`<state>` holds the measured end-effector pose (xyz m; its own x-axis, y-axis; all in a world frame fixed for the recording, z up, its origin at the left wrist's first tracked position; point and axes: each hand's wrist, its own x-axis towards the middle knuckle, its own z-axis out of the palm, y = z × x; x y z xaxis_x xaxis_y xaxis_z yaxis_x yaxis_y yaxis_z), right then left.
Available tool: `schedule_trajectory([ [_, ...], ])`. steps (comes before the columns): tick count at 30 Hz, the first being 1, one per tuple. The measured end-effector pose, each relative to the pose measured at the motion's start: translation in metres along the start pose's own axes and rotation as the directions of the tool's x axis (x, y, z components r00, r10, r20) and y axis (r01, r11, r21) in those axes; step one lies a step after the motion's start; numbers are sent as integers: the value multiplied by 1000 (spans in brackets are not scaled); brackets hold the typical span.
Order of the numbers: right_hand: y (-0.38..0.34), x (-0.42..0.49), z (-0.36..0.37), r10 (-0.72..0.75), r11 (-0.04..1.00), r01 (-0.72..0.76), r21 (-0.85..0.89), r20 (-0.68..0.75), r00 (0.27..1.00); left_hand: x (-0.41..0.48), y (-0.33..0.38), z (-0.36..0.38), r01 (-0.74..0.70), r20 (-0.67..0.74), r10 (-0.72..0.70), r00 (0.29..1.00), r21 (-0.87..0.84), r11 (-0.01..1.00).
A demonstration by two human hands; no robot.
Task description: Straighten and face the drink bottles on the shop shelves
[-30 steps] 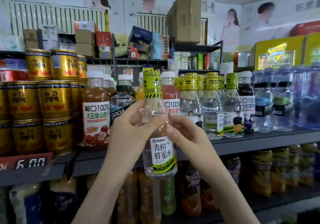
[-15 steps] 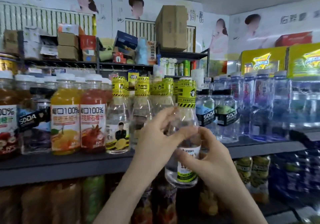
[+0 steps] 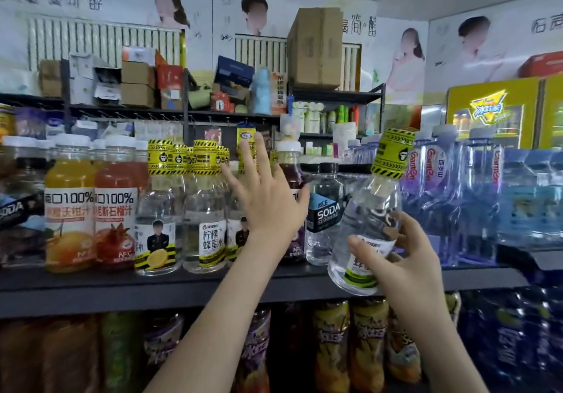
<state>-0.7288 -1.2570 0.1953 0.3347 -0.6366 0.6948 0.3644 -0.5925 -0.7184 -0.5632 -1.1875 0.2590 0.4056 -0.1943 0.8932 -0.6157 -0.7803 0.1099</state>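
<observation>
Right hand (image 3: 405,258): grips the held bottle (image 3: 365,225) around its lower body. The thumb lies across the label on the near side and the fingers curl around the far side.
Held bottle: clear, with clear liquid and a white and green label partly covered by the thumb. It is tilted, with the base at lower left and the neck toward the upper right.
Cap (image 3: 393,156): yellow sleeve with black hazard stripes, fitted on the held bottle.
Held bottle position: off the shelf (image 3: 122,286), in front of its edge, to the right of the soda (image 3: 324,216) and in front of the water packs (image 3: 457,194).
Left hand (image 3: 265,197): wide, fingers straight and spread, palm toward the shelf, holding nothing. It is raised in front of the right end of the yellow-cap row (image 3: 182,210) and the purple juice (image 3: 289,161). Contact with either cannot be determined.
Yellow-cap row: upright on the shelf. The two leftmost bottles show their labels to the front.
Orange juice (image 3: 68,210): upright, label forward, left of the red juice (image 3: 115,210), which stands just beside the yellow-cap row.
Soda: upright, black cap, dark label facing forward.
Water packs: shrink-wrapped, at the right end of the shelf.
Lower shelf: blurred bottles (image 3: 332,347) with yellow and purple labels, standing below the hands.
Box (image 3: 316,48): brown cardboard, on the top rack behind.
</observation>
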Motion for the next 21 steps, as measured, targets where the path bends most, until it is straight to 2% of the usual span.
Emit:
schedule_trajectory([
  [4, 11, 4, 8, -4, 1000, 4, 1, 18, 1000, 2, 1, 2, 74, 31, -75, 997, 29, 997],
  [8, 15, 6, 18, -39, 999, 39, 4, 35, 999, 1, 0, 0, 64, 59, -68, 996, 67, 996],
  [12, 21, 7, 25, -30, 1000, 30, 6, 31, 999, 1, -2, -1, 73, 45, -73, 996, 5, 997],
  [17, 22, 8, 31, -6, 1000, 6, -7, 22, 1000, -1, -3, 2, 71, -57, -76, 996, -86, 994],
  [21, 23, 10, 31, 16, 1000, -16, -7, 17, 1000, -5, -9, 8, -16, -229, -43, 972, -251, 968],
])
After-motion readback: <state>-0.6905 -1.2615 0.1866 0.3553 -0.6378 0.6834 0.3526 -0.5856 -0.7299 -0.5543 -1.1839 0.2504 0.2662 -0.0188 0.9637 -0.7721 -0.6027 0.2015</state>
